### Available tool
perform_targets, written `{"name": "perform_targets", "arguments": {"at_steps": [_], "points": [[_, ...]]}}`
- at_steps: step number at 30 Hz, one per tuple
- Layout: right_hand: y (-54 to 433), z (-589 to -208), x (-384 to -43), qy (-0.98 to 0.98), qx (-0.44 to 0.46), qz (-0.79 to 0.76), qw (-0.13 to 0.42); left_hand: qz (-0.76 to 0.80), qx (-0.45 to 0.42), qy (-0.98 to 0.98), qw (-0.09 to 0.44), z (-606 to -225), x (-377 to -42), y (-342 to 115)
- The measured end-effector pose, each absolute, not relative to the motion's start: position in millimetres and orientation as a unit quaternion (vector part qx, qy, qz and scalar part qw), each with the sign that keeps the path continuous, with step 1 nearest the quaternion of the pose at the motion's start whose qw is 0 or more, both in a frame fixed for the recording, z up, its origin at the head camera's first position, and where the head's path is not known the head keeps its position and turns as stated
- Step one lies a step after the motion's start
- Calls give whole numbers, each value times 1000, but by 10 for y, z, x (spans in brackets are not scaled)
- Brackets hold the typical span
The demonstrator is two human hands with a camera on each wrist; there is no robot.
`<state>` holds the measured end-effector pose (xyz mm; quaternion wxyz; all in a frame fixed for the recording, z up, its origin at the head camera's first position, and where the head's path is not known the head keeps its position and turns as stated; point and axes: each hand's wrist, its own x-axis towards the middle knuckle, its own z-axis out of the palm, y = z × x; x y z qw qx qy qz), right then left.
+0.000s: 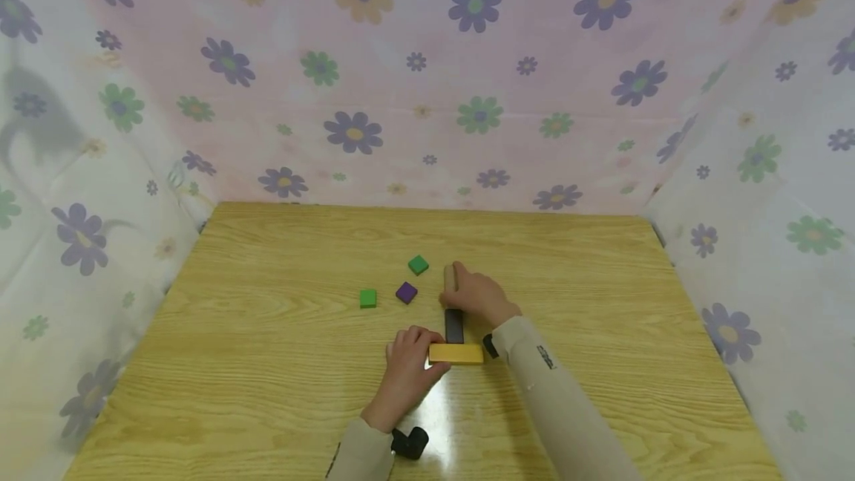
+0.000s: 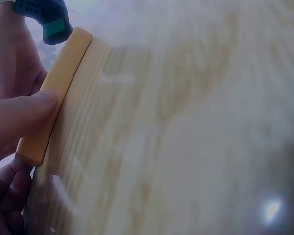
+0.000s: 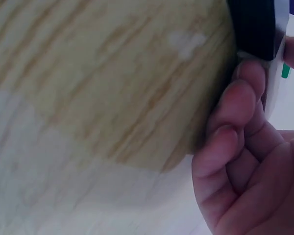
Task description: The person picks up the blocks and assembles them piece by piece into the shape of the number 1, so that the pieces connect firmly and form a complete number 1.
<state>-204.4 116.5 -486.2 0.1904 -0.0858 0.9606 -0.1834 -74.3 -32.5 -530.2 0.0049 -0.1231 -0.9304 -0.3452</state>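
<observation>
A yellow rectangular block [image 1: 461, 354] lies crosswise on the table, its left end pinched by my left hand [image 1: 406, 368]. The left wrist view shows my thumb [image 2: 24, 115] pressed along the block's near side. Behind it, a black block [image 1: 453, 326] stretches lengthwise away from me, its near end at the yellow one. Farther on, my right hand [image 1: 482, 295] grips a tan wooden block [image 1: 450, 278] lined up with the black block's far end. In the right wrist view, curled fingers [image 3: 235, 105] sit right beside the black block [image 3: 255, 24].
To the left of the row lie a purple square block [image 1: 406, 292], a green block [image 1: 418, 265] behind it and another green block [image 1: 368, 299] farther left. Flower-printed cloth [image 1: 427, 95] walls in the wooden table [image 1: 267, 362] at the back and both sides.
</observation>
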Motion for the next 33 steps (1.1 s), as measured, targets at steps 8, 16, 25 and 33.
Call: {"name": "perform_targets", "arguments": {"at_steps": [8,16,25,33], "points": [[1167,-4816,-1975,954,-100,-189,209,-349,-132,-928,7,-5294,-740,-342],[1194,-4872,-1974,951,-110,-190,220,-349,-139,-927,6,-5293,-721,-345],[1201,-4844,-1959,947,-113,-196,228,-349,-142,-926,-4,-5290,-720,-352],[1210,-4842,-1956,945,-115,-205,226,-350,-144,-926,-6,-5281,-722,-353]]}}
